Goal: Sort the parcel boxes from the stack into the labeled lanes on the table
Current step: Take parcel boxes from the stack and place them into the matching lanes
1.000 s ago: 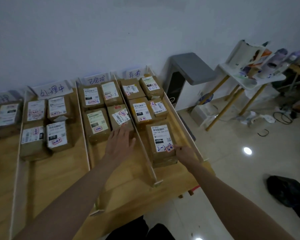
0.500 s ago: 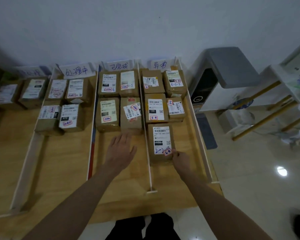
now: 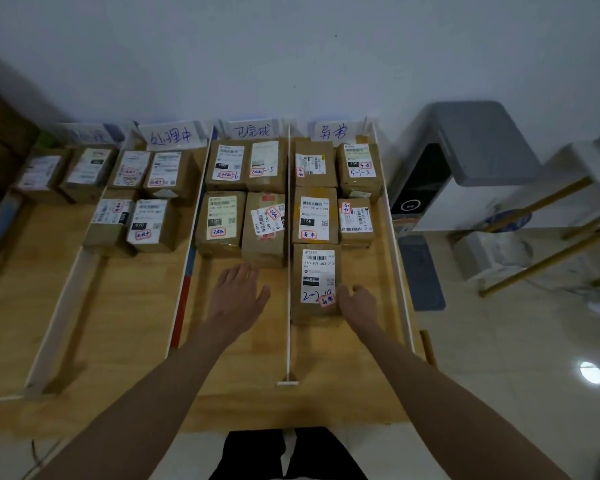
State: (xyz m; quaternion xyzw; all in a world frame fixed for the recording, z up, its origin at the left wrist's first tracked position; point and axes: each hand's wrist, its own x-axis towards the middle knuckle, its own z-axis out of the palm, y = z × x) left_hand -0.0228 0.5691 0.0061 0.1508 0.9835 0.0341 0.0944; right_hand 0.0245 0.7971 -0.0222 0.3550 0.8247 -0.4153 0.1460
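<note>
A brown parcel box with a white label marked 2-2-10 lies at the front of the right lane, behind two rows of parcels. My right hand is at its near right corner, thumb on the top edge and fingers curled against the side. My left hand is spread flat and holds nothing; it lies in the middle lane just in front of a taped parcel. The left lane holds several parcels below its paper sign.
White divider strips split the wooden table into lanes. More parcels sit at the far left. A grey appliance and a white stool with wooden legs stand right of the table, on a tiled floor.
The view has swung left and centred on the lanes. My right hand has stayed at the 2-2-10 parcel's near corner, and my left hand remains flat in the middle lane.
</note>
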